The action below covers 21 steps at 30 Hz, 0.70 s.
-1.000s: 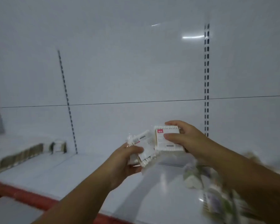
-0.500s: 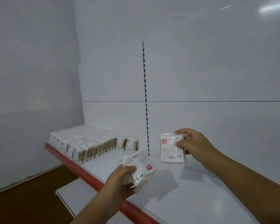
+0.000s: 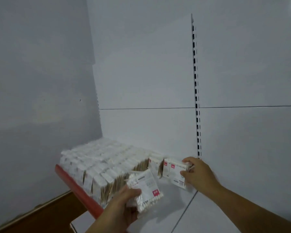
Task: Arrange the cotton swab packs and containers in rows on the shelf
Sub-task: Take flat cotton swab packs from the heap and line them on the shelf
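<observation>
Rows of white cotton swab packs (image 3: 97, 163) stand packed on the left end of the white shelf (image 3: 208, 214). My right hand (image 3: 197, 174) grips one upright pack (image 3: 175, 174) by its far edge, setting it against the last standing packs (image 3: 155, 165) near the back wall. My left hand (image 3: 124, 209) holds another pack (image 3: 145, 187) of swabs, tilted, above the shelf's front part. Its red label faces up.
The shelf has a red front strip (image 3: 77, 189). A slotted upright (image 3: 196, 91) runs down the white back panel just behind my right hand. A lower white shelf (image 3: 81, 224) and brown floor (image 3: 40, 214) lie below left.
The view has swung left and closer to the stacked rows. My right hand has carried its pack left and down to the end of the back row; my left hand follows with its pack.
</observation>
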Available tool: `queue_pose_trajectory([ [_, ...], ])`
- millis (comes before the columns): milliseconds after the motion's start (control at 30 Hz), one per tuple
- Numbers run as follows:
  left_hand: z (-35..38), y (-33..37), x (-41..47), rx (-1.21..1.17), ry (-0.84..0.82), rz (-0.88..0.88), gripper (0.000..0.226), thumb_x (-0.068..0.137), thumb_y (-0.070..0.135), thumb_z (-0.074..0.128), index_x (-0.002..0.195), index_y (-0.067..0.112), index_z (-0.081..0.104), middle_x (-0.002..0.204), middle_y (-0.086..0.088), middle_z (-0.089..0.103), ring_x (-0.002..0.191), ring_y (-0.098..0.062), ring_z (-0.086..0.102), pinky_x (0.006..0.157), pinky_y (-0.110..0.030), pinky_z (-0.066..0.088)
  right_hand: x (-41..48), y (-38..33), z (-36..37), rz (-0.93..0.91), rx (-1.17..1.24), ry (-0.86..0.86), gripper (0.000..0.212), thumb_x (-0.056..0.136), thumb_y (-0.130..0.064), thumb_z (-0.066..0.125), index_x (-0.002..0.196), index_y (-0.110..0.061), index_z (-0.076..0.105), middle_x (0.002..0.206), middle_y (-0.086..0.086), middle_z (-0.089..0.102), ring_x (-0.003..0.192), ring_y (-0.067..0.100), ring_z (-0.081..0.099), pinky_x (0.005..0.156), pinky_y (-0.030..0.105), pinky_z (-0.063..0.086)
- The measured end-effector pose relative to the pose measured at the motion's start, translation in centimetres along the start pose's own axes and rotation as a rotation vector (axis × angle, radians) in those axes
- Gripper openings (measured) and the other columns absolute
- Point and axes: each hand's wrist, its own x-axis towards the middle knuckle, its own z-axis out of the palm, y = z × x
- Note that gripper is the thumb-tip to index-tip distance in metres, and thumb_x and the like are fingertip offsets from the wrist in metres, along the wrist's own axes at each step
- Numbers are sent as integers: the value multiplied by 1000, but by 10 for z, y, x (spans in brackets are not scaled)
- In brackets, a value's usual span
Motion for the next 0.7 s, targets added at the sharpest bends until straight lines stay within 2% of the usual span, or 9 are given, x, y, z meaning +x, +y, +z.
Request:
queue_pose_trajectory([
  [100,-15,8,35,7,-87,-33,59,61,6,64,120,12,63,111,-26,68,90,-40,66,58,-39,59,20,6,34,-38,-129,65,39,80,-19,73,116,-22,59,113,-3,57,95,14,59,84,30,51],
  [233,-30,15,77,-44,-214,-97,46,62,8,64,107,8,70,97,-21,73,68,-33,71,49,-35,57,30,20,60,-104,-434,93,41,83,-35,69,121,-23,58,114,-9,48,98,6,53,82,20,48],
  [300,-30,20,97,-96,-265,-107,35,63,6,64,97,7,75,98,-22,72,68,-33,72,48,-35,56,29,24,66,-124,-419,203,45,82,-33,69,124,-20,59,120,-6,45,101,8,51,83,22,47],
  [400,-20,16,125,-143,-295,-99,43,72,3,60,115,5,67,114,-26,67,83,-36,71,58,-38,58,31,1,57,-277,-227,435,28,86,-27,57,113,-22,62,111,-12,51,97,7,53,81,19,41],
  [467,-17,7,139,-193,-302,-99,52,72,1,60,124,4,61,119,-26,64,92,-37,69,70,-42,59,34,-24,41,-186,-58,313,11,94,-24,53,96,-33,59,96,-18,59,86,7,59,72,20,45],
  [533,-19,0,148,-197,-313,-104,62,69,-4,64,130,5,56,124,-26,61,112,-44,60,95,-51,49,33,-41,32,13,45,-29,4,92,-34,57,95,-36,58,88,-10,66,78,10,65,68,27,53],
  [567,-21,-3,150,-198,-325,-97,65,68,-4,65,132,6,55,127,-26,59,121,-46,53,104,-54,41,32,-45,31,62,-26,-197,16,87,-45,61,100,-39,56,89,-9,67,78,7,66,67,25,54],
  [633,-24,-6,154,-218,-343,-90,66,67,2,66,133,6,54,129,-26,58,123,-46,51,101,-52,42,28,-46,35,40,-264,-377,50,69,-63,69,110,-43,49,93,-9,69,79,2,66,68,20,54],
  [700,-27,-5,155,-221,-362,-110,67,65,4,67,131,8,55,126,-25,61,105,-40,63,81,-43,56,31,-50,38,43,-275,-360,59,62,-55,77,110,-36,49,90,-5,72,79,8,68,74,31,57],
])
